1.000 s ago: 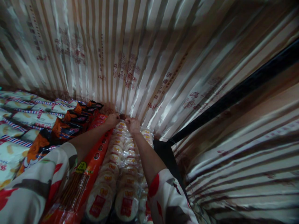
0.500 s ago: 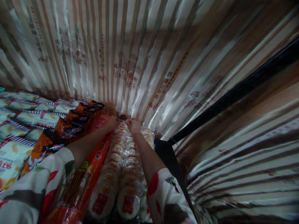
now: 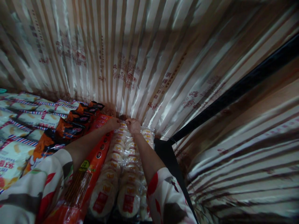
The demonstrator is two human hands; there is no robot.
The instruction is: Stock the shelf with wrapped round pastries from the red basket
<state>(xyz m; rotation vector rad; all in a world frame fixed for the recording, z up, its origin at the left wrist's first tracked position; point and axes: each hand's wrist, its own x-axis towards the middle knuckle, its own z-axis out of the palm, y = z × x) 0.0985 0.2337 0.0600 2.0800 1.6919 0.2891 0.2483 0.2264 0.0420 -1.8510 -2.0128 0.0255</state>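
Observation:
Both arms stretch forward over packaged snacks. At the far end of the rows, my left hand [image 3: 114, 123] is closed, its fingertips close to the back packs. My right hand [image 3: 134, 126] is closed too, a little to the right, over the back of the round cake packs [image 3: 128, 197]. What either hand pinches is too small and dark to make out. Beneath my left forearm runs a long orange-red snack bag [image 3: 98, 155] with a clear window showing brown sticks. The round pale cakes stand in clear wrappers with red labels, lined up in rows.
Orange-and-black bags [image 3: 70, 129] stand in a row at the left, beside several white snack bags [image 3: 35, 119] with striped edges. A shiny striped curtain [image 3: 130, 56] hangs right behind the goods. On the right, a black pole [image 3: 224, 102] slants up from a black panel [image 3: 168, 161].
My left hand has shifted very slightly to the right, closer to my right hand. Otherwise the arms and the packs look nearly the same.

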